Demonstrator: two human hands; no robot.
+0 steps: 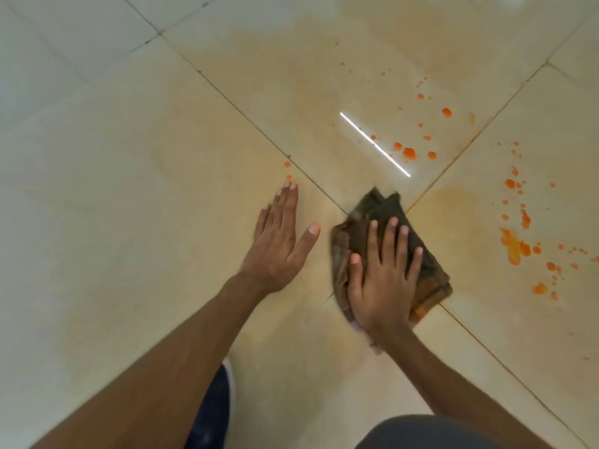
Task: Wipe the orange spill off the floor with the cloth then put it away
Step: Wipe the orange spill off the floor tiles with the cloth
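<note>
A dark brown folded cloth (pixel 382 212) lies on the beige tiled floor (pixel 146 189) where four tiles meet. My right hand (pixel 382 280) presses flat on top of it, fingers spread. My left hand (pixel 278 238) rests flat on the bare tile to the left of the cloth, fingers apart, holding nothing. Orange drops (pixel 409 152) are scattered beyond the cloth, and a larger orange splash (pixel 513 244) lies to its right. Two small orange dots (pixel 287 164) sit just past my left fingertips. Pale orange smears tint the tiles around the cloth.
A bright white streak of reflected light (pixel 374 144) crosses the tile beyond the cloth. A dark blue shoe with a white edge (pixel 214 409) shows under my left forearm, and a dark knee (pixel 421 432) at the bottom right.
</note>
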